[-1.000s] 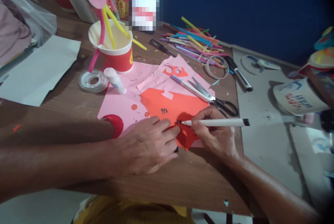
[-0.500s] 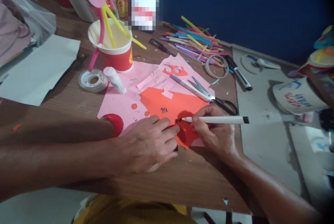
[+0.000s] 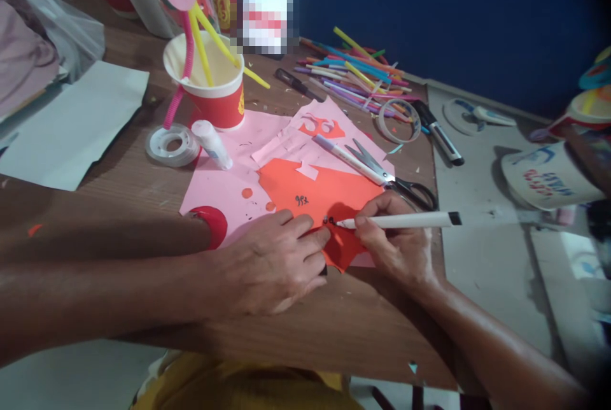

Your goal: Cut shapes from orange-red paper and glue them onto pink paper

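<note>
My right hand [image 3: 394,238] grips a white marker pen [image 3: 410,221], its tip lowered to the orange paper [image 3: 281,184] beside two small dark marks. Fingers curled and close together, my left hand [image 3: 277,263] rests on the lower left of that sheet. From under its outer fingers sticks the end of a small black object [image 3: 323,270], mostly hidden. Small black handwriting shows on the orange sheet above the fingers. Beneath lies pink paper [image 3: 224,197], and scissors [image 3: 367,158] lie beside a capped pen [image 3: 346,156] on top.
Left of the papers stand a tape roll [image 3: 172,144], a glue stick [image 3: 212,144] and a paper cup [image 3: 217,104] with straws and a pink cut-out. Behind are coloured straws [image 3: 358,72], another tape ring [image 3: 398,122] and a black marker [image 3: 438,133]. A white cup [image 3: 539,177] lies right.
The marker tip has shifted slightly right and down at the dark marks, and the pen lies a little flatter. My left hand stays in place; the whole view has shifted slightly.
</note>
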The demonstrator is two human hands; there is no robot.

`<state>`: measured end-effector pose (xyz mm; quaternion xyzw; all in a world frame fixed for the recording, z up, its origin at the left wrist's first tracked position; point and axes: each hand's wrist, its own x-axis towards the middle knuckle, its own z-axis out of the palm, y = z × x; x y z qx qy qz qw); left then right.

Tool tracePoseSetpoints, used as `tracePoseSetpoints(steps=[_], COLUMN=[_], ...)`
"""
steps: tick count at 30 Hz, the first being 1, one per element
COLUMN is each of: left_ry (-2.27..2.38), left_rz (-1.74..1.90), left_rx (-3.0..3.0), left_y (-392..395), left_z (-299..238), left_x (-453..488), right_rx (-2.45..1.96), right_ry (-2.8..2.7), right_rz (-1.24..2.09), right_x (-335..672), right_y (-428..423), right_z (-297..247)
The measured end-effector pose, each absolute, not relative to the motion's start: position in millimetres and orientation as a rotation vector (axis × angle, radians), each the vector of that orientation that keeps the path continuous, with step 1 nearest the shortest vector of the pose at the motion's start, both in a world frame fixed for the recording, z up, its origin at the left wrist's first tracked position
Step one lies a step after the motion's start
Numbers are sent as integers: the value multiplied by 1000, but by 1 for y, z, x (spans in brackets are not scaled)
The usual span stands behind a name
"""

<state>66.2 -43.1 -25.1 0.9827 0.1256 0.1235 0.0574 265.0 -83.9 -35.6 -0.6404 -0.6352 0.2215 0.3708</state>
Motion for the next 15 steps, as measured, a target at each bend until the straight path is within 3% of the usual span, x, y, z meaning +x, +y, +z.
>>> tracePoseSetpoints(steps=[15], left_ry=[364], left_rz=[398], left_rx=[2967], left_y=[-42], left_z=[-25], left_x=[66], right_rx=[-1672], right_ry=[-1630], right_rz=[613], right_x=[263], right_y=[-86], right_z=[-34])
